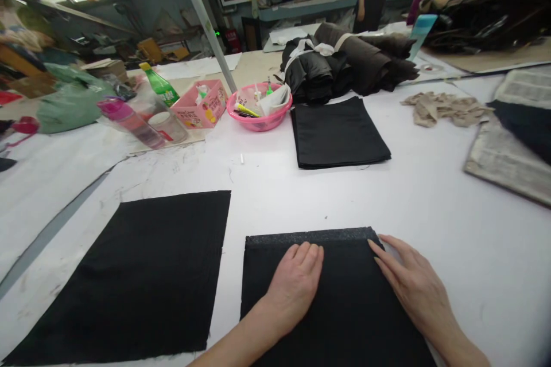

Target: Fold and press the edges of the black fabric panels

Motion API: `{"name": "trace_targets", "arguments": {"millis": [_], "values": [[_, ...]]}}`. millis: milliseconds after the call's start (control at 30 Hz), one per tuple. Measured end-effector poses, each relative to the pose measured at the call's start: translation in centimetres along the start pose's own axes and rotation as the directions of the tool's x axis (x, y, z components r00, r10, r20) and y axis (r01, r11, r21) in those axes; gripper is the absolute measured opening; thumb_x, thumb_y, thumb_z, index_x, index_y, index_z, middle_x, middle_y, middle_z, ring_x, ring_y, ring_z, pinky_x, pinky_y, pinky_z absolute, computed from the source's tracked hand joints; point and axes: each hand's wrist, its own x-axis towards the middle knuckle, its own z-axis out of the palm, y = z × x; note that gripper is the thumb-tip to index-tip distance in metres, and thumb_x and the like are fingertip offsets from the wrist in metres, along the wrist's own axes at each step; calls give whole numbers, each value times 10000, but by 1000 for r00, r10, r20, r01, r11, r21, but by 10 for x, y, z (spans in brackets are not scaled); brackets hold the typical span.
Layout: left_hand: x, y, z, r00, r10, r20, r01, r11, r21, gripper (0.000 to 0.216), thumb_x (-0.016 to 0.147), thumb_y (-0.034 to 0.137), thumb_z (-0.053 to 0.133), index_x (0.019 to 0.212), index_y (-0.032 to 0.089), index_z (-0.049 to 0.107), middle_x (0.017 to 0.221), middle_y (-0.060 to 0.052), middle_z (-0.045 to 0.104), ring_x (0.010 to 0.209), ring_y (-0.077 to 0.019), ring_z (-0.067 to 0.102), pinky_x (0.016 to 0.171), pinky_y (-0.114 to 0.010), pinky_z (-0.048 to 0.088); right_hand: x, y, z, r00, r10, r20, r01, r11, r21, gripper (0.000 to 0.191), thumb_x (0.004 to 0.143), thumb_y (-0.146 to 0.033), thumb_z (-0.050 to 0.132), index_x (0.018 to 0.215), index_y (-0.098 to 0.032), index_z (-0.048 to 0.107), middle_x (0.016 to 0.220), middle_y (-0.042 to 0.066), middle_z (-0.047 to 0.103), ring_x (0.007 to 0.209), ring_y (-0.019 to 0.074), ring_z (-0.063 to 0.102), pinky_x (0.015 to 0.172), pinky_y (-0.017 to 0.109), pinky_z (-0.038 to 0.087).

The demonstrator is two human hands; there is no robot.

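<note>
A black fabric piece [344, 309] lies on the white table [430, 195] right in front of me, with a folded strip [310, 237] along its far edge. My left hand [295, 284] rests flat on the fabric just below that strip, fingers together and stretched out. My right hand [411, 284] lies flat on the fabric's right edge, with its fingertips at the far right corner. Neither hand holds anything. A second, larger black fabric sheet [146, 281] lies flat to the left.
A stack of black fabric pieces [338, 132] sits farther back, with dark fabric rolls [344, 63] behind it. A pink basket [259, 106], pink box [200, 104], bottles [129, 117] and beige scraps [445, 108] lie around. People stand at the far bench.
</note>
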Motion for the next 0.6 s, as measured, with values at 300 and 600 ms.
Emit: {"name": "trace_targets", "arguments": {"millis": [300, 600], "values": [[-73, -51, -13, 977, -214, -7, 214, 976, 31, 455, 883, 25, 442, 1327, 103, 501, 1237, -137, 573, 1155, -270, 536, 1001, -452, 446, 9, -12, -10, 998, 5, -62, -6, 1000, -14, 267, 1020, -332, 437, 1216, -239, 594, 1279, 63, 533, 1160, 266, 504, 978, 435, 405], [-77, -50, -18, 970, -240, -49, 239, 971, -31, 418, 895, 24, 431, 1275, 157, 541, 1199, -127, 583, 1123, -259, 546, 951, -451, 474, 64, -57, -13, 960, -75, 271, 40, 990, 133, 119, 891, -181, 662, 992, -223, 613, 965, 16, 595, 924, 229, 527, 790, 386, 411]]}}
